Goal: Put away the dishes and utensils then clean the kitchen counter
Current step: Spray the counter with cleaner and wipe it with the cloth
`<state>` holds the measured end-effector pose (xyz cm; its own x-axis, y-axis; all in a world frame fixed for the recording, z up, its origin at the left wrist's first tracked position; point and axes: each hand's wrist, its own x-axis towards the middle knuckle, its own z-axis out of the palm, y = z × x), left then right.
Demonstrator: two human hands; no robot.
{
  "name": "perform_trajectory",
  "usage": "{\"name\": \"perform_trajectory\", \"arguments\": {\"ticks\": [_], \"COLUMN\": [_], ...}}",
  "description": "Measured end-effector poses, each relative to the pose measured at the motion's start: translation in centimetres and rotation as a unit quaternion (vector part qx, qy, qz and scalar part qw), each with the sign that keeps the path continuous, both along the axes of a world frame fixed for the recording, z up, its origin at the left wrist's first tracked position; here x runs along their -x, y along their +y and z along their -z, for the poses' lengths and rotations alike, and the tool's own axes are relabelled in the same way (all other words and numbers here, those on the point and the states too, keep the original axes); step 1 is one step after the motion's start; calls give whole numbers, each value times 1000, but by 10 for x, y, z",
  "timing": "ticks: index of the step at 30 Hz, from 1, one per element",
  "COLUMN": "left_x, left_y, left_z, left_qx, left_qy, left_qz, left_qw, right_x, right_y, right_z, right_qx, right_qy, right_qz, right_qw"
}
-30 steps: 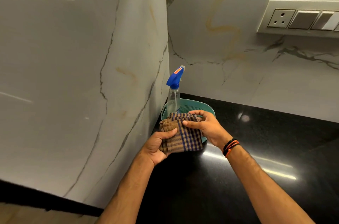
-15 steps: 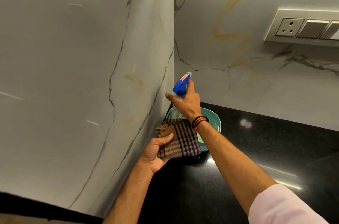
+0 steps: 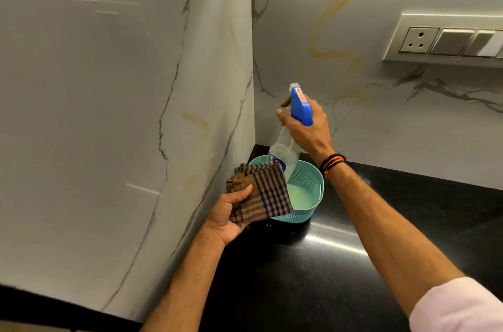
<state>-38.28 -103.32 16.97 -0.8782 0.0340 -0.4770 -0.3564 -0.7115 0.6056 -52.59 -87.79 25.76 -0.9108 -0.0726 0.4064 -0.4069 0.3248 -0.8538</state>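
The hands work apart from each other in the corner of a black worktop (image 3: 340, 263). The right hand (image 3: 307, 125) is wrapped around the neck of a spray bottle (image 3: 285, 152), fingers curled just under its blue trigger head (image 3: 300, 107), and holds the bottle tilted, with its clear body slanting down toward 7 o'clock. The bottle's lower end hangs above the open mouth of a teal basket (image 3: 313, 190); whether it touches the rim cannot be told. A black and orange band (image 3: 333, 163) circles the right wrist, and a pale pink sleeve (image 3: 457, 307) shows at the 5 o'clock corner of the view.

The left hand (image 3: 231, 212) is clamped on a folded checked cloth (image 3: 264, 193), brown with dark blue stripes, thumb pressed on top and fingers beneath. The cloth is held at the 9 o'clock side of the basket, overlapping its rim from this view.

The basket stands on the worktop, tucked into the corner where two marble walls (image 3: 109, 114) meet, and its inside looks bare and pale. From the bottle, a switch panel (image 3: 449, 40) with one socket sits on the back wall at about 2 o'clock. A yellowish streak (image 3: 337, 29) marks the wall above the bottle at 12 o'clock, and a bright light reflection lies on the worktop at 5 o'clock from the basket.
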Motion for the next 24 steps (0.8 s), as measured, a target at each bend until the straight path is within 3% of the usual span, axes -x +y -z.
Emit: {"name": "perform_trajectory", "arguments": {"ticks": [5,9,13,18,24], "left_x": [23,44,61,71,69], "left_y": [-3,-2,1,7,13], "left_z": [-28,-63,-89,-110,-112], "left_qx": [29,50,67,70,67], "left_qy": [55,100,133,175,176], "left_qz": [-19,-21,-13,16,17], "left_qw": [998,993,989,982,982], "right_x": [-5,-16,-28,-48,-71], "right_y": [29,42,41,32,22], "right_z": [-63,-91,-80,-54,-40], "right_qx": [116,68,16,49,47], "right_qy": [11,22,-36,-95,-91], "right_qz": [-104,-146,-208,-206,-163], "right_qw": [988,987,977,973,981]}}
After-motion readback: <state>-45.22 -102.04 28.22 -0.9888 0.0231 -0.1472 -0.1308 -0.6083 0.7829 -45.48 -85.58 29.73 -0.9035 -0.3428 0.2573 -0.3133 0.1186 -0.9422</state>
